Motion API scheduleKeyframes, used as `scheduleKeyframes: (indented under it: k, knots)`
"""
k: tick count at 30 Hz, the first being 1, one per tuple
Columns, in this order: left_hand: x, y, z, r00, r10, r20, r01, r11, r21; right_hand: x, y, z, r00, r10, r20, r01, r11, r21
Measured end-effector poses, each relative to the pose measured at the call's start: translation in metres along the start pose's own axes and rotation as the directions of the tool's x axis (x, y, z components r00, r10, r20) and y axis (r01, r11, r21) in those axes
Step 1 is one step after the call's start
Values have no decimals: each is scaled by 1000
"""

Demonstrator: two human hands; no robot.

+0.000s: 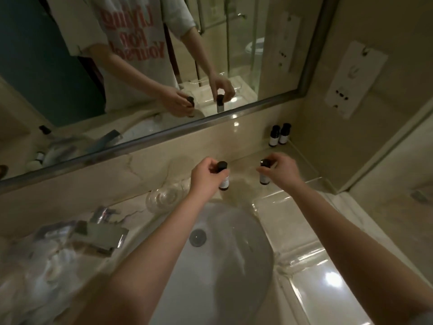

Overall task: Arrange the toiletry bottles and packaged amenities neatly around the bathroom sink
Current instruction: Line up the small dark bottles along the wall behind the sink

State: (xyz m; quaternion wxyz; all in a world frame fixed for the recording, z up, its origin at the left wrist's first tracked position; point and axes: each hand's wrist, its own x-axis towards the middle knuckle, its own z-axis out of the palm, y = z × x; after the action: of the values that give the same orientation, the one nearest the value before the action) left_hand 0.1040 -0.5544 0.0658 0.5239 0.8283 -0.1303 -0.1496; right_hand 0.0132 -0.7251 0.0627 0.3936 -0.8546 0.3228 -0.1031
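Observation:
My left hand [205, 174] grips a small dark bottle with a white label [223, 181] by its upper part, held above the counter behind the white sink [234, 231]. My right hand [281, 170] pinches the cap of a second small dark bottle [264, 178], upright at the front of a clear tray [302, 160]. Two more matching bottles [278, 134] stand side by side at the tray's back corner by the wall. Several packaged amenities [93, 231] lie in a loose heap on the counter left of the sink.
A mirror [140, 66] runs along the back wall and reflects my hands. A clear glass dish [164, 195] sits behind the sink, to the left. A glossy clear tray [309, 266] lies right of the sink. A wall panel [351, 78] hangs at right.

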Motion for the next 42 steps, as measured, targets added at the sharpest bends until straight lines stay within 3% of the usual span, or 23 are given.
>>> scheduleKeyframes:
  k: [3, 12, 16, 19, 23, 26, 35, 39, 42]
  knots:
    - [24, 5, 24, 1000, 14, 0, -14, 998, 58, 27, 11, 2, 1000, -26, -4, 25, 992, -125]
    - [58, -8, 66, 994, -5, 112, -23, 969, 247, 60, 32, 16, 993, -120, 15, 120, 954, -273]
    - [59, -11, 67, 993, -1, 116, -31, 962, 273, 60, 32, 1, 980, -170, 108, 193, 944, -269]
    - [59, -8, 61, 983, 21, 181, -84, 933, 351, 64, 28, -17, 921, -281, 271, 343, 914, -218]
    - [68, 7, 47, 903, 170, 395, -375, 762, 529, 74, 18, -27, 837, -335, 432, 503, 782, -369]
    - [76, 17, 42, 829, 169, 534, -516, 602, 609, 79, 10, -26, 831, -314, 459, 520, 731, -442]
    - [75, 34, 54, 876, 104, 472, -465, 444, 766, 81, 7, -24, 869, -321, 376, 494, 610, -620]
    - [80, 38, 49, 867, 57, 495, -454, 500, 738, 80, 9, -31, 872, -295, 390, 476, 694, -540]
    - [86, 38, 43, 803, 11, 595, -490, 581, 650, 80, 10, -34, 822, -293, 489, 524, 724, -448]
